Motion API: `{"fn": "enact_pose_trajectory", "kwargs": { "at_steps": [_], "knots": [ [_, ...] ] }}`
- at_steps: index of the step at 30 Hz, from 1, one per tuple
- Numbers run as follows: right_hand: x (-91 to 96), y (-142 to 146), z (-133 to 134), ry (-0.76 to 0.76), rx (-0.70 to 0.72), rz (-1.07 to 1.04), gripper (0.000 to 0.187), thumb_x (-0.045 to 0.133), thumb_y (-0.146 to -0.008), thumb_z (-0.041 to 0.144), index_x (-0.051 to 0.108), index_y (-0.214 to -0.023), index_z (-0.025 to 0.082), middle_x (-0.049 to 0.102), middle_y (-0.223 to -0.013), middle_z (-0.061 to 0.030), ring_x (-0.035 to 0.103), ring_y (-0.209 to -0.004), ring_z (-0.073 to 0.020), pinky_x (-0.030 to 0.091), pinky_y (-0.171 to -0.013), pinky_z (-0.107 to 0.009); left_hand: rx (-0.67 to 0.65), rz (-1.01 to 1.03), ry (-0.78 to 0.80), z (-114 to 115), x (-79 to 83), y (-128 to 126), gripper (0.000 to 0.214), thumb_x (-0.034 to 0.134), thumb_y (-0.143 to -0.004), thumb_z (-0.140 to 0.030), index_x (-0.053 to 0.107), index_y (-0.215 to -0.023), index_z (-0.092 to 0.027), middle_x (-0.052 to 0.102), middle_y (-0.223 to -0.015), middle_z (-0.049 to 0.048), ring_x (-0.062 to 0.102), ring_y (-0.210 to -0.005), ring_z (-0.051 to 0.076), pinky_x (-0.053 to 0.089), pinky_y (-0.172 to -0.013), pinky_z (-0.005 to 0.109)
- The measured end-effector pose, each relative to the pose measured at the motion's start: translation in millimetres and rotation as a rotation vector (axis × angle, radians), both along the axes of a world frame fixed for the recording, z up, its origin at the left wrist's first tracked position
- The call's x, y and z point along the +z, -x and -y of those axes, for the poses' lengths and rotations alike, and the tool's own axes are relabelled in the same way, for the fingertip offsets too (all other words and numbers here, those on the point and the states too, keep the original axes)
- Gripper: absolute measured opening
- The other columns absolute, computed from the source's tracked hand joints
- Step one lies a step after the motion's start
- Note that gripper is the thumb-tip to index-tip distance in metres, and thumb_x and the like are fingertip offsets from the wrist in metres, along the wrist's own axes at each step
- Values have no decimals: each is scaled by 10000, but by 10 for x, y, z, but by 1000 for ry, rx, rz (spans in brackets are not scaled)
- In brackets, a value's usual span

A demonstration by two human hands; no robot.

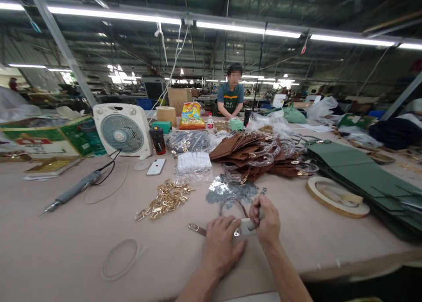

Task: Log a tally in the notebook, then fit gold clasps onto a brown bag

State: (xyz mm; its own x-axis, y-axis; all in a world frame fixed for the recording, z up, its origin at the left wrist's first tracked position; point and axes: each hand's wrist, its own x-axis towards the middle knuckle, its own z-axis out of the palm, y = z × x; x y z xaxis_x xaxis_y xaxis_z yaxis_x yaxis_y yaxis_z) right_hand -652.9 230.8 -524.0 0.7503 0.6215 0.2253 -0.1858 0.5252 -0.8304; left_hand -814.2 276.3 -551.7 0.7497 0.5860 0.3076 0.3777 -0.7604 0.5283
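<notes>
My left hand [221,245] lies palm down on the table, fingers pressed flat over a brown leather strap [198,229] with a metal buckle end. My right hand [265,220] is closed in a fist around a thin grey tool [262,205] held upright, its tip against a small white block [245,227] beside the strap. A pile of gold metal clasps [165,199] lies just left of my hands, and small clear plastic bags [231,190] lie just beyond them.
Stack of brown leather pieces [253,154], green pieces [362,174], tape roll [336,196], white phone [156,166], grey electric screwdriver [74,191], white fan [122,129], black cup [158,140]. A person in a green shirt [231,99] works at the far side.
</notes>
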Motion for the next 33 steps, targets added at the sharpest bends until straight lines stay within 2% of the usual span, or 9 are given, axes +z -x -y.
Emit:
{"fn": "enact_pose_trajectory", "kwargs": {
  "at_steps": [5, 13, 20, 24, 29, 33],
  "knots": [
    [-104, 29, -36, 44, 22, -22, 400, 739, -933, 530, 606, -778, 186, 501, -574, 56, 418, -415, -74, 323, -395, -176, -27, -52, -9, -59, -4, -31, 509, 803, -893, -467, 666, -1368, -345, 689, -1401, 34, 584, -1287, 307, 414, -1107, 509],
    [-192, 167, -166, 41, 66, 76, 445, 682, -976, 540, 578, -718, 192, 420, -510, 72, 336, -381, -70, 241, -363, -173, -38, -76, -32, -129, -20, -2, 453, 811, -885, -514, 672, -1292, -370, 722, -1225, 5, 594, -1198, 295, 427, -975, 451],
    [-322, 252, -210, 83, 104, 187, 428, 667, -998, 524, 598, -734, 194, 415, -510, 72, 333, -396, -77, 256, -373, -189, -20, -69, -25, -158, -81, 19, 394, 802, -884, -510, 694, -1223, -340, 728, -1207, 12, 590, -1184, 293, 421, -993, 445],
    [-267, 273, -195, 83, 111, 200, 421, 647, -1014, 516, 587, -737, 204, 386, -506, 79, 317, -396, -81, 240, -376, -198, -17, -67, -14, -173, -81, 38, 400, 807, -878, -489, 695, -1227, -327, 735, -1241, 13, 596, -1194, 295, 405, -1016, 459],
    [-217, 297, -183, -20, 83, 262, 413, 618, -1035, 473, 550, -715, 220, 378, -534, 74, 333, -401, -91, 242, -392, -220, -26, -63, 17, -197, -83, 60, 421, 796, -878, -526, 701, -1247, -345, 740, -1253, -8, 605, -1187, 283, 394, -1031, 454],
    [-244, 327, -197, 42, 86, 251, 446, 618, -1034, 465, 508, -678, 221, 387, -526, 70, 318, -399, -84, 229, -382, -221, -9, -51, 28, -199, -94, 62, 388, 803, -876, -505, 719, -1214, -335, 757, -1214, -7, 612, -1171, 276, 395, -1027, 454]
  ]
}}
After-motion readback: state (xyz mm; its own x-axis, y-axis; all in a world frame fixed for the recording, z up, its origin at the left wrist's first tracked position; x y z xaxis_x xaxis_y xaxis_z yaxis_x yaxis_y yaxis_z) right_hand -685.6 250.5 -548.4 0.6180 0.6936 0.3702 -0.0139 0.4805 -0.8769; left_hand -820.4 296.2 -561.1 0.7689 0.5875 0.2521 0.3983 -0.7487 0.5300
